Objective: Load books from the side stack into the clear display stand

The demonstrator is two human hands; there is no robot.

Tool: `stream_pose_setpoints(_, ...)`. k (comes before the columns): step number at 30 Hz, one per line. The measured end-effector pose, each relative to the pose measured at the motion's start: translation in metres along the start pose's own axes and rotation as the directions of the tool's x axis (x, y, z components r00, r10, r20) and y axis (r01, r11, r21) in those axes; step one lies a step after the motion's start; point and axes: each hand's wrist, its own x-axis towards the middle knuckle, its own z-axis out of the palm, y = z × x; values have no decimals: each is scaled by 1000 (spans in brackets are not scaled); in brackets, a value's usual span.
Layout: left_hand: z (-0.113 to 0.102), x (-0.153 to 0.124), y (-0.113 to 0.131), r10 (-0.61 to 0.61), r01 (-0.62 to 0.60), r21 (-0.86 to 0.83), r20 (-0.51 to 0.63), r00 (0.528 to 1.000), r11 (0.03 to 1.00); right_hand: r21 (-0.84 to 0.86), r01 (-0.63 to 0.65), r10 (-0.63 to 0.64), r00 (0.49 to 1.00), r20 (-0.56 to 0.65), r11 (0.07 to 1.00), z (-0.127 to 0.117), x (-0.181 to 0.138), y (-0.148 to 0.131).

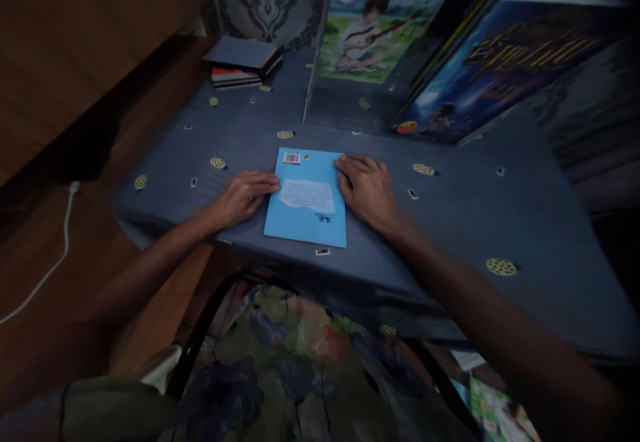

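Note:
A light blue book (306,227) lies flat near the table's front edge, its back cover up. The barcode is at the far left corner, and a pale text panel crosses the middle. From the left, my left hand (243,197) grips the book's edge, fingers close together with their tips on the cover. My right hand (369,187) holds the opposite edge near the far right corner, its fingers bent. Parts of both hands' fingertips are hidden at the book's edges.
A grey patterned cloth (460,209) covers the table. Several stacked books (243,62) lie at the back left. A clear stand (350,102) holds an illustrated book (360,42) at the back, beside upright dark blue books (493,62). A white cable (67,229) hangs at left.

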Motion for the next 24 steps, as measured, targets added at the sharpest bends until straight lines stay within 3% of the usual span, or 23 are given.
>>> stream_pose_setpoints(6, -8, -32, 40, 42, -41, -68, 5, 999, 997, 0, -19, 19, 999, 45, 1000, -1, 1, 3)
stream_pose_setpoints(11, -8, -53, 60, 91, -97, -76, -83, 992, 992, 54, -33, 30, 998, 47, 998, -7, -9, -2)
stream_pose_setpoints(14, -4, -57, 68, 67, -71, -36, -118, 991, 997, 97, 7, -12, 999, 47, 995, -9, -33, -43)
stream_pose_setpoints(19, 5, -60, 80, 12, -3, 60, -151, 989, 998, 224, 208, -247, 956, 159, 952, 5, -75, -139)
stream_pose_setpoints(21, 9, -61, 83, -3, 15, 63, -173, 985, 998, 220, 192, -234, 955, 183, 956, 11, -82, -155)
stream_pose_setpoints(24, 14, -61, 84, -13, 24, 56, -203, 979, 998, 178, 162, -195, 963, 187, 971, 11, -92, -146)
